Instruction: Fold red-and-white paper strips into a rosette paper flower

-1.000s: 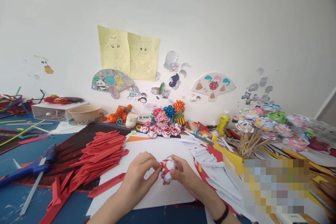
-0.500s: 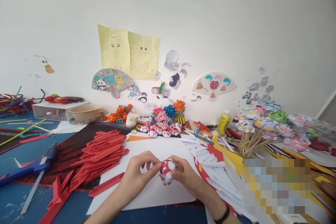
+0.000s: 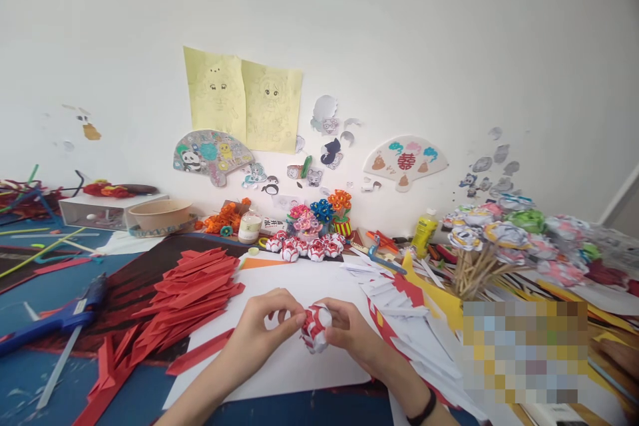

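Between both hands (image 3: pixel 309 336): paper flower (image 3: pixel 315 327).

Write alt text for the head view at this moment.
Both hands, left hand and right hand, pinch a small red-and-white paper ball over a white sheet. Red paper strips lie left, paper flowers on sticks right.

Pixelated patch (image 3: pixel 525 353) hides the table's right — contents unreadable.
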{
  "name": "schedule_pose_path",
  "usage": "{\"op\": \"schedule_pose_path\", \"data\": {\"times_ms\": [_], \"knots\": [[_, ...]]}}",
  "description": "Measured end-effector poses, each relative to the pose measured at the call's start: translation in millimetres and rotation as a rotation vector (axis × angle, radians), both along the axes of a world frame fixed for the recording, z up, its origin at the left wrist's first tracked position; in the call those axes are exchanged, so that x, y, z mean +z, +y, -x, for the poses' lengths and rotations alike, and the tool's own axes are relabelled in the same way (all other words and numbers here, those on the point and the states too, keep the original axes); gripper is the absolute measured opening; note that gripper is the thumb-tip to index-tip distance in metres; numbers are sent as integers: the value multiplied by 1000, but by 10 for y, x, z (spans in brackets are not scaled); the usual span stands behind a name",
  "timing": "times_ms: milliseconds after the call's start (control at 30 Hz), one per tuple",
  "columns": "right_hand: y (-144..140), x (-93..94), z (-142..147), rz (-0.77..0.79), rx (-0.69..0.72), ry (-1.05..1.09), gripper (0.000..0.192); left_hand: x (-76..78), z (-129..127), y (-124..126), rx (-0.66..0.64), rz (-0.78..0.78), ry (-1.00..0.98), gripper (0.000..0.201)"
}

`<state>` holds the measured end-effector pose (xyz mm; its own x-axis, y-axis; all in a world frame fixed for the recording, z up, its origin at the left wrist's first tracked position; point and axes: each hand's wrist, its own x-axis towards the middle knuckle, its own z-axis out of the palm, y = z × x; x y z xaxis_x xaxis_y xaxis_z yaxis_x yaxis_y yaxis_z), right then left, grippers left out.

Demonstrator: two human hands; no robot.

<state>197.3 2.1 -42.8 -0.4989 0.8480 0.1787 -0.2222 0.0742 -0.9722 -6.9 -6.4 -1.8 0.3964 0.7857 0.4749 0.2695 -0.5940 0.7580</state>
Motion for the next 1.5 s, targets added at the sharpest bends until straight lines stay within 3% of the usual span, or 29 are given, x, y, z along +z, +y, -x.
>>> {"op": "schedule_pose_path", "data": {"times_ms": [367,1500], "knots": [[14,-28,-1,-10,29,30,45,-21,20,29,-88,123,-14,27],[22,-46,-17,-5,43,33,45,-68,17,56,-84,170,4,31]]}}
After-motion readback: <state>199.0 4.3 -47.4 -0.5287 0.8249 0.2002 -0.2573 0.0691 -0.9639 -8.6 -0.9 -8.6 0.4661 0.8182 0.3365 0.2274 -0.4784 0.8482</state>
